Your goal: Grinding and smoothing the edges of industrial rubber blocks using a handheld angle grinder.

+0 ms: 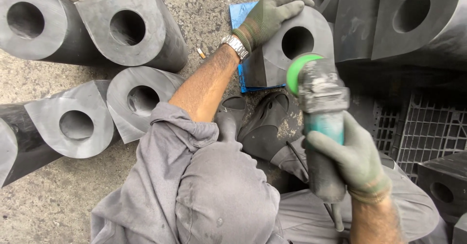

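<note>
A dark grey block (pixel 292 49) with a flat face, rounded top and round bore is stood on a blue sheet (pixel 242 15) on the concrete floor (pixel 44 190), pressed at its top edge by the gloved left hand (pixel 270 15), fingers spread flat. A grinder (pixel 321 122) with a green disc is clasped in the right hand (pixel 352 159), grip closed around its body, just before the block's face. Similar blocks (pixel 126 27) are crowded left and right; bare floor is left at lower left.

Rough concrete floor (pixel 44 195), grey and speckled. Four dark rubber blocks (pixel 129 27), each with a round bore, lie at left, two above and two below (pixel 75 125), touching in pairs. More blocks of the same kind at top right (pixel 413 15). Black plastic grid crate (pixel 428 127) at right. Cigarette butt (pixel 201 53) on floor.
</note>
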